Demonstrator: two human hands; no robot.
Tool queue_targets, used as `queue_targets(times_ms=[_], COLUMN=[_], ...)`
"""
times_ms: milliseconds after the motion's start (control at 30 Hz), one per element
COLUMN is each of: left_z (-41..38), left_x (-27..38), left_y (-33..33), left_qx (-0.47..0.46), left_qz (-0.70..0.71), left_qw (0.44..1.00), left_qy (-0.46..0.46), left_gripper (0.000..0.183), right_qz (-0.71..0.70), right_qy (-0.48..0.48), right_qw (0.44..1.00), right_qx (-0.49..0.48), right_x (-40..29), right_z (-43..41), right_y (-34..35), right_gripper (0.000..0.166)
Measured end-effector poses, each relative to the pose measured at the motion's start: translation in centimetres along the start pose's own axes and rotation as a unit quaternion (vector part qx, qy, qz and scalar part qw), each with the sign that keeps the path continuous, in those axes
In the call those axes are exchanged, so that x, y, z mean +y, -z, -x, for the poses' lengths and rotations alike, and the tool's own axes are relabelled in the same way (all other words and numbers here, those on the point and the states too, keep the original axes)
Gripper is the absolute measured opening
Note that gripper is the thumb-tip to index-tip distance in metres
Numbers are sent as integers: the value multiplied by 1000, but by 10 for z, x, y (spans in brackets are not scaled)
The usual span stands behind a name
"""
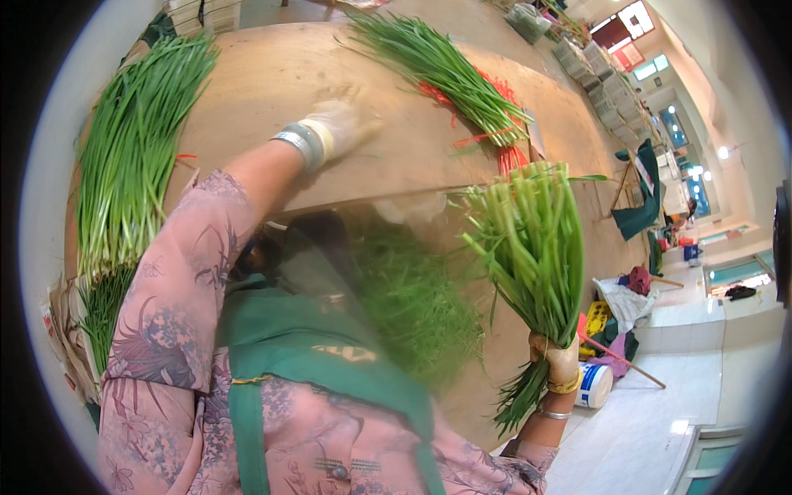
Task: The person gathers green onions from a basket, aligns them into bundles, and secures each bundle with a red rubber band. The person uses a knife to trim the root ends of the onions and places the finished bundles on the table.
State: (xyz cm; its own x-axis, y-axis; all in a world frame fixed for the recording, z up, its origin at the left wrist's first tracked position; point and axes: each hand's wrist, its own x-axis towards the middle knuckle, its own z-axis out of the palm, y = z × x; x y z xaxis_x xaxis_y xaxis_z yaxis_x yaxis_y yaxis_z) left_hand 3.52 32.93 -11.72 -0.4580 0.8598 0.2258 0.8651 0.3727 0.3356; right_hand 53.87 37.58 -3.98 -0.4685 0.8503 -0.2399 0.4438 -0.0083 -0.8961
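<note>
My right hand, in a pale glove with a yellow band at the wrist, grips a bunch of green leafy stems near their leafy end, with the cut stem ends pointing up. My left hand, also in a pale glove, is blurred over the wooden table; its fingers look spread and nothing shows in it. Beyond it on the table lies another bunch of long green stalks, on top of red ties. A large pile of long green stalks covers the table's left end.
Loose green trimmings lie below the table's near edge, in front of my green apron. A white and blue bucket and a red-headed stick are at the right. Stacked crates stand farther back.
</note>
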Motion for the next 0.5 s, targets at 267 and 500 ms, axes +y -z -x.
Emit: queue_targets(times_ms=[267, 500], left_z=[152, 152], left_x=[162, 113], left_y=[-51, 59], left_qx=[-226, -85], left_qz=[365, 104], left_qw=[722, 833], left_qy=[-543, -537], left_gripper=[38, 23], right_qz=[-128, -176], right_qy=[15, 40], right_qw=[992, 975], right_qx=[-12, -130], right_x=[14, 7], right_z=[-2, -8], right_y=[35, 16], right_gripper=[37, 31])
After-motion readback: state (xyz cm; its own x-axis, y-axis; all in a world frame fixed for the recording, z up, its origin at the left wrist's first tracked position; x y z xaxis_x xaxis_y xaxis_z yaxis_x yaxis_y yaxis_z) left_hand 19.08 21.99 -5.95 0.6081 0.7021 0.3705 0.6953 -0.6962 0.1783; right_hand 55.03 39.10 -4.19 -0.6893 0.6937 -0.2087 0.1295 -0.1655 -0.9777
